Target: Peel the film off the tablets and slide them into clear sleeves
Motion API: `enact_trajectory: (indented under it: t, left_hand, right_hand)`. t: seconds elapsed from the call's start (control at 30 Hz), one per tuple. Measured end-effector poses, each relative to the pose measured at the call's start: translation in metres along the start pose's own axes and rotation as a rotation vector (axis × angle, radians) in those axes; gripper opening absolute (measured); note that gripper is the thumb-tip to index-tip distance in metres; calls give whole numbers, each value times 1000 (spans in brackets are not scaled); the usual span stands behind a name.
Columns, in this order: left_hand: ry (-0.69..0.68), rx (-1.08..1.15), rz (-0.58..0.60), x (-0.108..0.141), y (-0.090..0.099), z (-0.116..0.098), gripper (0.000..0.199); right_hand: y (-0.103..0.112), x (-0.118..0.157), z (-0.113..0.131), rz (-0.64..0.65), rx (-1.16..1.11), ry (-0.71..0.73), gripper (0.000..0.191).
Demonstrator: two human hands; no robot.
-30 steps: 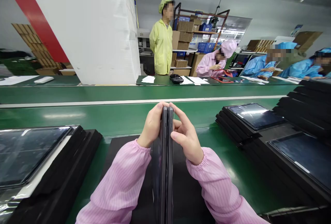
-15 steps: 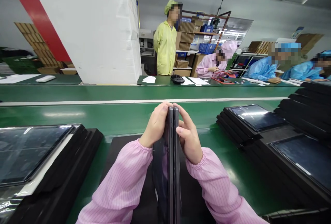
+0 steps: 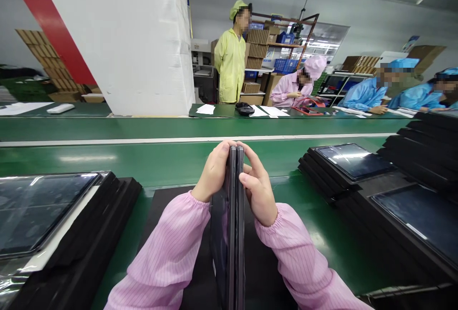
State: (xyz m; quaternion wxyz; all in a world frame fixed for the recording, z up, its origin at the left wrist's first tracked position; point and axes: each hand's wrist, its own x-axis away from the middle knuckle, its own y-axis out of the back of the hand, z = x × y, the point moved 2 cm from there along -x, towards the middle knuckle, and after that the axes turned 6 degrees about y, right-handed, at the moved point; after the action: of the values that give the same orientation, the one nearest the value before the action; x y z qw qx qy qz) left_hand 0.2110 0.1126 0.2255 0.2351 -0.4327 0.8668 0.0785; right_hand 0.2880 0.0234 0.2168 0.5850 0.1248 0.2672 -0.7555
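Pair of tablets (image 3: pixel 236 214) upright on edge over black pad (image 3: pixel 263 262) – left hand (image 3: pixel 212 174) curled on the far end, right hand (image 3: pixel 263 193) gripping with thumb and fingers. Judged: edges near flush, neither laid flat yet – flat-lying tablets (image 3: pixel 354 160) (image 3: pixel 39 210) flank both sides, out of hand.

green worktop (image 3: pixel 168 162) under a black sheet (image 3: pixel 263 272), black stacks (image 3: pixel 418 152) either side
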Motion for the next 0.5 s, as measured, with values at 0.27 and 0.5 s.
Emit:
enact_trajectory:
  t: [0.27,0.5]
  left_hand:
    - [87,143,196,-2,6,0,34]
    - [125,46,415,3,20,-12,52]
  right_hand:
    - [0,0,0,8,44,6,58]
    - [1,3,2,58,33,17,60]
